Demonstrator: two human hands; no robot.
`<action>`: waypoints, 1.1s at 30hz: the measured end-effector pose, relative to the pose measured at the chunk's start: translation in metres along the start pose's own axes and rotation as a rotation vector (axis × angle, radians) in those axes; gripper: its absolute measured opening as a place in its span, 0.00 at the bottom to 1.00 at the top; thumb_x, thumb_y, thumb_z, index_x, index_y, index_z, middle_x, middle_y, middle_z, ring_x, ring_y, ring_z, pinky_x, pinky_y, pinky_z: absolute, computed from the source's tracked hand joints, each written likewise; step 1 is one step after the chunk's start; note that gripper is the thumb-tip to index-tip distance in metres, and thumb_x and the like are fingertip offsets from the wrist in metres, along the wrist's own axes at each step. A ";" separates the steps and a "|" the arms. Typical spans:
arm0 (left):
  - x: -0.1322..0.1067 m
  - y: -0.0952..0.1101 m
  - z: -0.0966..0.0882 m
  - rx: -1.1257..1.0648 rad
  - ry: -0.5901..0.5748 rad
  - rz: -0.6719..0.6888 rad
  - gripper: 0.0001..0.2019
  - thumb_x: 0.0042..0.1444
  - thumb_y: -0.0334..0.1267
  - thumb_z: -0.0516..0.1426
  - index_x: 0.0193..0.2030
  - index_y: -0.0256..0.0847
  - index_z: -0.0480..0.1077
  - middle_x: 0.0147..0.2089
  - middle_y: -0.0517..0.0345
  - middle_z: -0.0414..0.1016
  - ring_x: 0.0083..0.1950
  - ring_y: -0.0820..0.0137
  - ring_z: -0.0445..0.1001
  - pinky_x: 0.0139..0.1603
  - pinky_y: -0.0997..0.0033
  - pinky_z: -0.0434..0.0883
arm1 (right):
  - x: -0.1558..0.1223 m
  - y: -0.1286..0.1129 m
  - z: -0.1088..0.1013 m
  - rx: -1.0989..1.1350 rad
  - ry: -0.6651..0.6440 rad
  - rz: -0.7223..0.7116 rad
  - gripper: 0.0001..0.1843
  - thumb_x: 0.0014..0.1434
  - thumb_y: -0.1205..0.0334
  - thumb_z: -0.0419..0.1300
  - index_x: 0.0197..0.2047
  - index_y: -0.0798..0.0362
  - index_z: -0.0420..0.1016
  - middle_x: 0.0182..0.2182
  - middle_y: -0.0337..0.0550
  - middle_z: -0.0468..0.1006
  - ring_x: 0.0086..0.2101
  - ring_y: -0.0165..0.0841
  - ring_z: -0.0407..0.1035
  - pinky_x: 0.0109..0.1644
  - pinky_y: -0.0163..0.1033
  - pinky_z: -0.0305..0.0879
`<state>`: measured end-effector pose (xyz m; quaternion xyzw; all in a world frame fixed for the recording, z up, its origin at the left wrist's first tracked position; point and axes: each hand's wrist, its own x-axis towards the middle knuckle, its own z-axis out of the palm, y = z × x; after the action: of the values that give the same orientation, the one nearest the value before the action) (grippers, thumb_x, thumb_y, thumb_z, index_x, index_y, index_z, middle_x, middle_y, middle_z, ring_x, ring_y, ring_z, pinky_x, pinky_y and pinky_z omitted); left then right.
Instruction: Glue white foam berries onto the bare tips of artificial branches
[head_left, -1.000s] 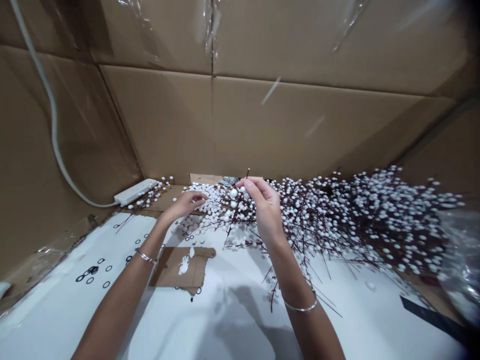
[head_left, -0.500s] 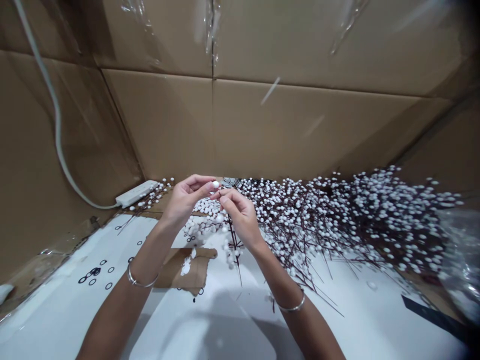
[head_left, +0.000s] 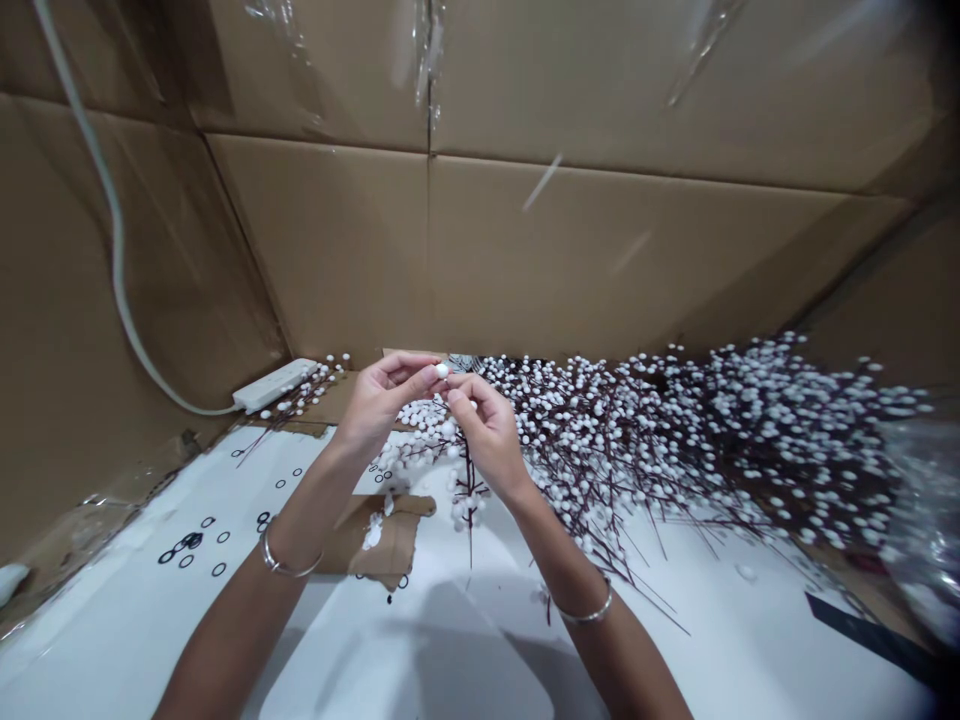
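My left hand [head_left: 382, 398] is raised above the table and pinches a small white bead [head_left: 442, 370] between thumb and forefinger. My right hand [head_left: 484, 430] is closed round a dark twig [head_left: 468, 478] studded with white beads, whose stem hangs down below the fist. The fingertips of both hands meet at the bead, right at the twig's upper tip. A silver bangle circles each wrist. Behind and to the right lies a big heap of the same beaded twigs [head_left: 675, 430].
A white table top [head_left: 450, 640] carries small black rings [head_left: 187, 545], a cardboard scrap with white blobs [head_left: 371, 535] and loose white beads [head_left: 420, 410]. A white power strip [head_left: 274, 383] with its cable lies back left. Cardboard walls [head_left: 525, 250] enclose the space. Clear plastic [head_left: 915, 520] shows at right.
My left hand rose from the loose beads with one bead pinched. My right hand lowered the twig and came left, so both hands now meet; in the last half second they barely moved.
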<state>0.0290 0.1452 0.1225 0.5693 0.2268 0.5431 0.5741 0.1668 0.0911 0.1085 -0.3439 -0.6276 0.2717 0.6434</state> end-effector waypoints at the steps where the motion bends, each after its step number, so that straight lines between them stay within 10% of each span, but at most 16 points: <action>1: 0.000 0.000 0.000 0.005 0.002 0.003 0.12 0.49 0.40 0.68 0.40 0.40 0.77 0.39 0.55 0.81 0.40 0.71 0.79 0.44 0.73 0.75 | 0.000 0.000 0.000 0.001 0.003 0.001 0.14 0.64 0.57 0.53 0.27 0.50 0.63 0.39 0.44 0.75 0.44 0.35 0.69 0.52 0.42 0.63; 33: -0.008 0.006 0.009 0.122 0.042 0.110 0.09 0.50 0.40 0.68 0.37 0.41 0.77 0.39 0.54 0.81 0.42 0.67 0.79 0.44 0.70 0.76 | -0.002 -0.007 -0.002 -0.120 0.012 -0.010 0.12 0.66 0.55 0.52 0.33 0.50 0.70 0.32 0.40 0.71 0.36 0.33 0.64 0.43 0.40 0.62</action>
<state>0.0322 0.1330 0.1274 0.6034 0.2398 0.5709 0.5025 0.1685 0.0852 0.1126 -0.3804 -0.6407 0.2285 0.6266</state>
